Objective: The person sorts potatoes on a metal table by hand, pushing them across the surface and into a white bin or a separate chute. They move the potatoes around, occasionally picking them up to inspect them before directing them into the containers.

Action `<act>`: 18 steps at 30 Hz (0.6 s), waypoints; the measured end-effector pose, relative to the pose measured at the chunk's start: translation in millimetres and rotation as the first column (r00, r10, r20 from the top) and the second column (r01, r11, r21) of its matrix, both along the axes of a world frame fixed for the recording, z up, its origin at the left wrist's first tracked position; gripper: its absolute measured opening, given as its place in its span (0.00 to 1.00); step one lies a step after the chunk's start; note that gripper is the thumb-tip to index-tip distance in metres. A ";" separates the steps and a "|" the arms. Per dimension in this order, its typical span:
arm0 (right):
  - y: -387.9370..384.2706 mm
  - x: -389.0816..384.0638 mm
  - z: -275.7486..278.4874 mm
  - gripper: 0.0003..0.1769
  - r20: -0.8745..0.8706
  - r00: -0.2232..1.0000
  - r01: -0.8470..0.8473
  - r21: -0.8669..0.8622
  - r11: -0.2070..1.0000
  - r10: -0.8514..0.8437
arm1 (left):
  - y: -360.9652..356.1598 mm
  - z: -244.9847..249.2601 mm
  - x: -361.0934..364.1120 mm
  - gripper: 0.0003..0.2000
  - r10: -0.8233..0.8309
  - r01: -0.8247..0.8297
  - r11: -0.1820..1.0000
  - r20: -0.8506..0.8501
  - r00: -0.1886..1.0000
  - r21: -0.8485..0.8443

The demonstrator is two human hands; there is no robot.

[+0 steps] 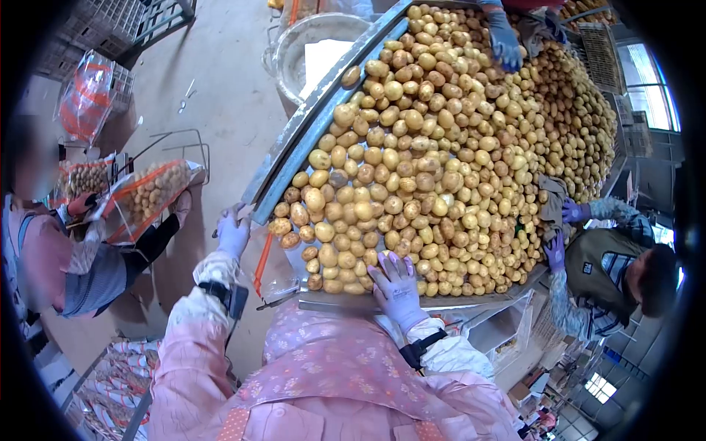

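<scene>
A broad heap of yellow-brown potatoes point(441, 169) covers the sorting table, edged on the left by a blue rail point(323, 121). My right hand point(398, 290), in a lilac glove, lies with fingers spread over the nearest potatoes at the front edge. At the near end of the rail is my left hand point(233, 234), gloved alike, its fingers curled; what they close on is too small to make out. Beside it an orange strip point(262, 264) and clear plastic point(283, 285) hang at the table's corner.
Across the table, a blue-gloved hand point(505, 45) touches the potatoes. On the right a co-worker point(607, 272) in purple gloves handles a brown cloth point(551, 200). Left, a seated person point(55, 250) is beside a potato-filled bag point(151, 192). A white tub point(283, 55) stands behind the rail.
</scene>
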State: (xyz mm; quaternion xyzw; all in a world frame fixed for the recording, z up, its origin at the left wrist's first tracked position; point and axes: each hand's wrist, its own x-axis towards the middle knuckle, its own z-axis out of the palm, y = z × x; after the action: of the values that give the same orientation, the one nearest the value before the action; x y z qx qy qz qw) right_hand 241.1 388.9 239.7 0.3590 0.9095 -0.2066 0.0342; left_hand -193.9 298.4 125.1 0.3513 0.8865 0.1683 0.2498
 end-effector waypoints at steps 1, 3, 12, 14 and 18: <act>4.2 4.3 7.1 0.29 -0.015 1.000 -0.005 -0.037 0.999 0.004 | -2.3 10.5 8.7 0.18 0.050 -0.045 0.994 -0.045 0.998 0.104; 12.9 29.8 3.5 0.29 0.017 1.000 0.004 -0.017 1.000 -0.004 | -6.3 58.6 42.6 0.16 -0.011 -0.001 0.987 0.074 0.997 0.158; -9.2 18.4 -14.2 0.25 -0.107 0.916 0.383 -0.051 0.922 -0.386 | -11.0 78.9 163.7 0.24 -0.546 0.615 0.780 0.354 0.759 -0.115; -32.2 13.9 -11.7 0.28 -0.248 0.785 0.482 -0.332 0.811 -0.568 | -4.4 92.1 148.4 0.25 -0.567 0.641 0.765 0.407 0.716 -0.062; -52.0 -9.0 43.6 0.31 -0.408 0.682 0.413 -0.469 0.781 -0.606 | 13.4 109.3 158.2 0.21 -0.221 0.420 0.908 0.849 0.479 0.000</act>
State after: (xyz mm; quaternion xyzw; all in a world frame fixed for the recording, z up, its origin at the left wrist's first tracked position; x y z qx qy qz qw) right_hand 232.1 336.9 283.3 0.5169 0.6918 -0.4530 -0.2213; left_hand -35.7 311.8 234.4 0.3603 0.5898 0.1707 0.7023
